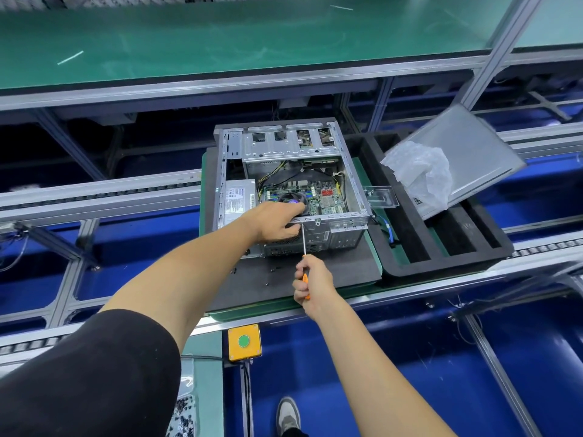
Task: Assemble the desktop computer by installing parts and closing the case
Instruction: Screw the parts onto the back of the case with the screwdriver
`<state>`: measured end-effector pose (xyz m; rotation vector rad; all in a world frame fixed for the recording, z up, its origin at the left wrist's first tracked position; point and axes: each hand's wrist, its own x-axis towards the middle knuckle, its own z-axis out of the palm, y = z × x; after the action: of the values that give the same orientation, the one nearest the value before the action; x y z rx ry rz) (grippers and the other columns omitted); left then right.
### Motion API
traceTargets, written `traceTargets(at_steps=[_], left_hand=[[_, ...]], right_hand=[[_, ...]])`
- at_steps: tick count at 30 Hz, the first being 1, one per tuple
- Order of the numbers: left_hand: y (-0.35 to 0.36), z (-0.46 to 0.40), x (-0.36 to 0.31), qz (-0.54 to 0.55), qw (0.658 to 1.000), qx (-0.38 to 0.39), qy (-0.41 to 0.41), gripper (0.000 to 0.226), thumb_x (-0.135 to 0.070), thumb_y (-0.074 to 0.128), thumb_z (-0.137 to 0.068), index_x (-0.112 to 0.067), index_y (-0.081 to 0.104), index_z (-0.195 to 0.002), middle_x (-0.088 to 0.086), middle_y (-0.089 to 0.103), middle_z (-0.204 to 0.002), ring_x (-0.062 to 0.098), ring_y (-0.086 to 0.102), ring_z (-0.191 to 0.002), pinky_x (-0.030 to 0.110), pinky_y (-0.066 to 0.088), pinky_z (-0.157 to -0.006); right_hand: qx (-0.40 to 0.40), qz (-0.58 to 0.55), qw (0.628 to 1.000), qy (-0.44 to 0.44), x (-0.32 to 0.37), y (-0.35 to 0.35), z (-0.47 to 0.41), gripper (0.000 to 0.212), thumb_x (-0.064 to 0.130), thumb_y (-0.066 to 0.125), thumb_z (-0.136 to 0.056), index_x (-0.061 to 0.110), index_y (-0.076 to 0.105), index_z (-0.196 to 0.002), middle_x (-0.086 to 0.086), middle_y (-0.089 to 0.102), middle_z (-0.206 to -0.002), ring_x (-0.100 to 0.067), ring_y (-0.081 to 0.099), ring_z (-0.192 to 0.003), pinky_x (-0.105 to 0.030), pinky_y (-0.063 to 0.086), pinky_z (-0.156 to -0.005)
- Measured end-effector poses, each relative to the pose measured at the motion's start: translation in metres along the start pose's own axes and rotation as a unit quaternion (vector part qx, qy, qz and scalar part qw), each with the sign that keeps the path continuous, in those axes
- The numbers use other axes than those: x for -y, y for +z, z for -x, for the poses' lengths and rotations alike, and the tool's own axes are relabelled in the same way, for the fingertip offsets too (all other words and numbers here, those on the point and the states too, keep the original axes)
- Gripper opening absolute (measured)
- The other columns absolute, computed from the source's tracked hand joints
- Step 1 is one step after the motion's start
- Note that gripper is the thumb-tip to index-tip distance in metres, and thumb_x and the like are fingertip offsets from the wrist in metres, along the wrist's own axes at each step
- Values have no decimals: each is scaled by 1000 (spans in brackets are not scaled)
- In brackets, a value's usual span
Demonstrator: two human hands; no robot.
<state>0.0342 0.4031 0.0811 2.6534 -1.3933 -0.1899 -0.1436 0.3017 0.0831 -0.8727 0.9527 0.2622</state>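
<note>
Orange-handled screwdriver (303, 247) is gripped in the right hand (312, 280), tip against the open computer case (347, 181) at frame centre. Left hand (277, 220) clasps the case's near rim.

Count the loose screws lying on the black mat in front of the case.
3 that I can make out on the black mat: one near the left forearm, one below the case, one nearer the camera. Arms may hide more.
</note>
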Motion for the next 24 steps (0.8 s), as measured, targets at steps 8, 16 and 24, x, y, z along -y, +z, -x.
traceTargets(at_steps=[8, 16, 24], left_hand=[[-5, 2, -2, 5, 1000, 12, -5, 24, -41, 47, -95, -23, 30, -96, 5, 60, -81, 35, 56, -69, 42, 48, -62], [-7, 2, -5, 4, 1000, 7, -5, 24, -36, 50, -97, -15, 40, -100, 8, 60, -82, 34, 54, -69, 45, 51, -65], [-10, 2, -6, 39, 999, -23, 15, 23, -40, 52, -84, -20, 41, -88, -3, 47, -78, 26, 48, -74, 44, 51, -64]], right_hand=[[-119, 134, 967, -183, -19, -5, -4, 21, 17, 56, -100, 3, 56, -84, -9, 75, -70, -20, 73, -55, -25, 39, -43], [37, -81, 995, 34, -3, -11, -2, 13, 7, 54, -93, 13, 51, -83, 0, 51, -61, -7, 27, -38, -19, 18, -31], [-124, 137, 955, -230, -21, -11, -4, 15, 5, 61, -88, 7, 52, -75, -6, 68, -60, -18, 58, -41, -31, 48, -46]])
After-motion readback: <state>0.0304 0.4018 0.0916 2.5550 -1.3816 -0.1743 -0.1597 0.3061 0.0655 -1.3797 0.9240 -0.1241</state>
